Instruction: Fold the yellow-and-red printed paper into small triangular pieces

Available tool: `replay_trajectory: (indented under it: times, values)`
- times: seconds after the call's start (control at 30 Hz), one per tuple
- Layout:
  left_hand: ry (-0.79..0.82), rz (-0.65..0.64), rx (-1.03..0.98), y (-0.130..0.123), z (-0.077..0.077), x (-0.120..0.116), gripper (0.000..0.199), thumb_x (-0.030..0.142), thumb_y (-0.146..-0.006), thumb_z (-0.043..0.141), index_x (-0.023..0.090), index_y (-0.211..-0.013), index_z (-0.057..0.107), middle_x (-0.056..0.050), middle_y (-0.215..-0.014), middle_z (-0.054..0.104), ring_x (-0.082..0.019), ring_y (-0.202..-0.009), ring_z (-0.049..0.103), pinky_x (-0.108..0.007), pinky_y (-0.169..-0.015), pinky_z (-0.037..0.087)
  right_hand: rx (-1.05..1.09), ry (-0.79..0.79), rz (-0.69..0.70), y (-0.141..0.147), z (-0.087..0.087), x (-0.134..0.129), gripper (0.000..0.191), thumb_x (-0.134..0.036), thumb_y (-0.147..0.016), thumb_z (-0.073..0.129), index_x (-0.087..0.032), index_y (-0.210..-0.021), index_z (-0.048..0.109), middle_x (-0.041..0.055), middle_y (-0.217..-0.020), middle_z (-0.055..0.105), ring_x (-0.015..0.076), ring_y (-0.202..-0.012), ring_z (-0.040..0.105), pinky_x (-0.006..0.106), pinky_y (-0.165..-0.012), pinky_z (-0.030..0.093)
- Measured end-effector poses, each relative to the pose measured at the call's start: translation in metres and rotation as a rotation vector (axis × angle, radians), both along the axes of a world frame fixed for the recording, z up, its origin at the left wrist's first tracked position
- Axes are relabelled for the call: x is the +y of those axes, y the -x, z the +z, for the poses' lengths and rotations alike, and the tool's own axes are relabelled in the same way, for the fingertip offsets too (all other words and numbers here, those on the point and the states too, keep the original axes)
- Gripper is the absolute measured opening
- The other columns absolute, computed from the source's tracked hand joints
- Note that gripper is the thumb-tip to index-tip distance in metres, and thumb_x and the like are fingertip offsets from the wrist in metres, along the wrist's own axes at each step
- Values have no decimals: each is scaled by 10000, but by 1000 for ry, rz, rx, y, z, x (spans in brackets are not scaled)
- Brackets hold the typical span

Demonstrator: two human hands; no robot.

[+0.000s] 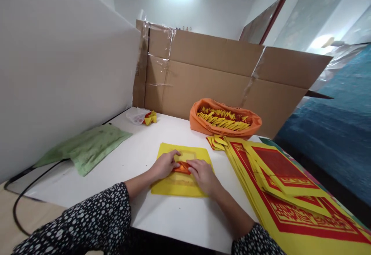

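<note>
A yellow paper sheet [165, 188] lies on the white table, with a small orange-red folded paper [183, 168] over its middle. My left hand [165, 165] pinches the left end of the folded paper between thumb and fingers. At its right end, my right hand [203, 175] is closed on the same paper, fingertips pressed on the fold. The two hands are a short gap apart, both over the yellow sheet.
An orange bag [199, 124] full of folded yellow-red papers stands behind. Large yellow-red printed sheets [290, 212] are stacked at right, beside a few folded pieces [216, 142]. A green cloth [89, 146] and a plastic bag [136, 115] lie left. Cardboard [208, 65] stands behind.
</note>
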State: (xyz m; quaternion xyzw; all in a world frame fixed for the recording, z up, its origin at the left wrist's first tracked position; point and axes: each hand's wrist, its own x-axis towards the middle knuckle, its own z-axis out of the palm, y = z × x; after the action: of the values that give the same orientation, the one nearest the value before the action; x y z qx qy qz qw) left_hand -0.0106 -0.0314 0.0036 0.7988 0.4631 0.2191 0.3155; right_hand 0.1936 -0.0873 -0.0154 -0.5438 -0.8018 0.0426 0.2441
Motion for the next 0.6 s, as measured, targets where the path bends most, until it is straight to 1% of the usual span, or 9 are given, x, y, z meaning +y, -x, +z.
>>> replay_trajectory:
  times: [0.1, 0.2, 0.33, 0.47, 0.6]
  values:
    - [-80, -12, 117, -2, 1, -4, 234, 205, -868, 524, 180, -1081, 616, -34, -781, 673, -200, -726, 630, -280, -655, 436, -138, -110, -18, -2, -18, -10, 352, -314, -942, 540, -216, -1273, 606, 93, -1271, 643, 251, -1115, 586, 396, -884, 459]
    - [-156, -41, 171, -5, 0, -4, 196, 194, -883, 512, 180, -995, 671, -75, -912, 696, -233, -837, 646, -314, -733, 456, -184, -169, -38, -5, -27, -13, 350, -296, -945, 539, -207, -1278, 601, 93, -1275, 643, 246, -1122, 587, 401, -896, 450]
    - [-166, -45, 193, -8, 2, -1, 232, 212, -908, 500, 178, -1011, 705, -89, -941, 680, -239, -858, 643, -327, -759, 474, -173, -209, -36, -4, -24, -11, 341, -260, -953, 521, -200, -1280, 601, 99, -1260, 651, 236, -1125, 587, 392, -932, 429]
    - [-147, -44, 182, -9, 5, -1, 242, 197, -908, 504, 171, -1066, 685, -93, -972, 669, -232, -876, 641, -323, -777, 484, -161, -216, -32, -2, -21, -10, 342, -219, -963, 483, -208, -1287, 594, 93, -1271, 646, 232, -1177, 570, 399, -975, 392]
    - [-145, -54, 190, -9, 5, 0, 239, 176, -906, 494, 179, -1041, 691, -78, -950, 659, -225, -853, 641, -318, -762, 488, -151, -227, -16, -3, -21, -8, 338, -170, -963, 458, -195, -1267, 604, 89, -1260, 655, 231, -1210, 562, 419, -1010, 357]
